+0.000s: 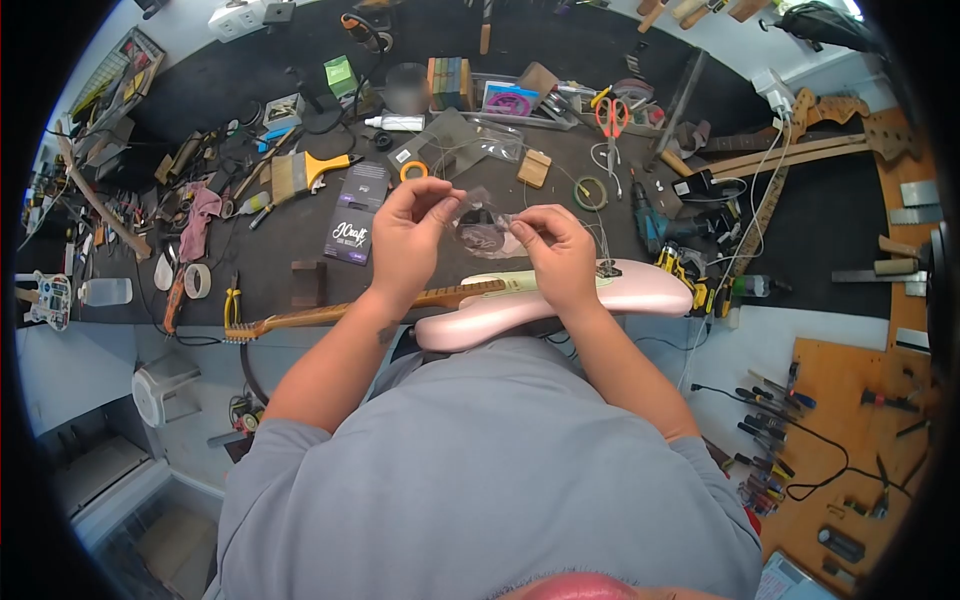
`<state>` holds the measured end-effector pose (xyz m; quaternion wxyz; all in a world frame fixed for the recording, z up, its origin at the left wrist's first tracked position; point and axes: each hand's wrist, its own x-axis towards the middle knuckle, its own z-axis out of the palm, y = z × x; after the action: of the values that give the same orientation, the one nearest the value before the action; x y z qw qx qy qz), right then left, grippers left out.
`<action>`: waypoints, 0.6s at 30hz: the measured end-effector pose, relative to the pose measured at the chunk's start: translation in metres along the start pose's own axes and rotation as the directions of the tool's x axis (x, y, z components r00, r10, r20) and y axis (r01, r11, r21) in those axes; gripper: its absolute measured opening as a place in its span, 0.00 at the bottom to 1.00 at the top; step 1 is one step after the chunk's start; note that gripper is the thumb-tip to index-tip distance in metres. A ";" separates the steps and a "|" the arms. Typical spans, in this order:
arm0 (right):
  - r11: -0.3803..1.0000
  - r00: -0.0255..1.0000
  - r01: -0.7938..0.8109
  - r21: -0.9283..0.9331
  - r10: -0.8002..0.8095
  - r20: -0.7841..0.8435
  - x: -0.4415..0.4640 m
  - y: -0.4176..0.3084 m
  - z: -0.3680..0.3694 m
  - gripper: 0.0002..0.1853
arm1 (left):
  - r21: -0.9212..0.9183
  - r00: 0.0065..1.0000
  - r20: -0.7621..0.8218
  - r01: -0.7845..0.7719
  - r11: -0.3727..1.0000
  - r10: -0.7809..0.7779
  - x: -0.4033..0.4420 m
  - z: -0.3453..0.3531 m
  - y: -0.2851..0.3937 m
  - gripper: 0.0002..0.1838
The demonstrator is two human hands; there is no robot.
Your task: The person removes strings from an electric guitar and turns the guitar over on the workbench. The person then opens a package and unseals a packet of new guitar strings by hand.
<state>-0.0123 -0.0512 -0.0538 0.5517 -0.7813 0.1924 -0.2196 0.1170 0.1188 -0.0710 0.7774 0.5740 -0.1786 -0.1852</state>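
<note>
A small clear plastic bag (483, 230), with something dark and coiled-looking inside, hangs between my two hands above the bench. My left hand (408, 240) pinches its upper left edge between thumb and fingers. At the other side, my right hand (560, 258) grips the right edge with thumb and forefinger. Below both forearms lies a pale pink electric guitar (455, 333) along the bench's front edge, its neck (350, 308) pointing left. My right forearm crosses in front of the body and hides part of it. A dark printed card package (350, 235) is beside my left hand.
A roll of orange tape (413, 171), a wooden block (534, 169) and a green ring-shaped roll (590, 193) lie beyond my hands. Orange-handled scissors (611, 120) stand farther back. A wide brush (295, 175) and pliers (233, 298) are left; a drill (648, 215) is right.
</note>
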 end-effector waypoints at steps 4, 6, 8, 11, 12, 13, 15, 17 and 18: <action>0.965 0.986 0.166 -0.203 -0.158 0.057 0.004 -0.005 -0.004 0.05 | -0.119 0.998 0.005 0.070 0.990 -0.070 0.007 -0.001 -0.001 0.08; 0.980 0.994 0.097 -0.172 -0.088 0.060 0.006 -0.002 -0.005 0.04 | 0.039 0.998 0.061 0.027 0.999 -0.029 0.005 -0.002 -0.001 0.07; 0.986 0.993 0.118 -0.117 -0.118 0.010 0.007 -0.001 -0.005 0.04 | 0.307 0.990 0.131 -0.082 0.948 0.043 0.006 -0.005 0.000 0.07; 0.996 0.998 0.062 -0.059 -0.061 0.011 0.006 0.001 -0.005 0.04 | 0.469 0.952 0.248 -0.280 0.838 0.179 0.004 0.001 0.017 0.07; 0.998 0.999 0.031 -0.045 -0.030 0.023 0.007 0.001 -0.006 0.04 | 0.511 0.925 0.298 -0.364 0.779 0.237 0.005 0.003 0.019 0.07; 0.998 0.999 0.039 -0.046 -0.038 0.026 0.008 0.002 -0.006 0.04 | 0.503 0.923 0.307 -0.363 0.784 0.231 0.006 0.002 0.018 0.07; 0.998 0.998 0.053 -0.045 -0.052 0.034 0.008 0.003 -0.005 0.04 | 0.490 0.922 0.323 -0.357 0.795 0.215 0.007 -0.003 0.016 0.07; 0.994 0.997 0.068 -0.082 -0.065 0.037 0.008 -0.001 -0.006 0.04 | 0.383 0.973 0.228 -0.108 0.917 0.020 0.007 -0.006 0.013 0.08; 0.992 0.997 0.077 -0.101 -0.073 0.038 0.009 -0.004 -0.007 0.04 | 0.316 0.978 0.191 0.020 0.949 -0.084 0.008 -0.006 0.011 0.08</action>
<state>-0.0083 -0.0602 -0.0466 0.5054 -0.8190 0.1643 -0.2165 0.1279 0.1227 -0.0614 0.6494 0.6724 -0.2684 -0.2325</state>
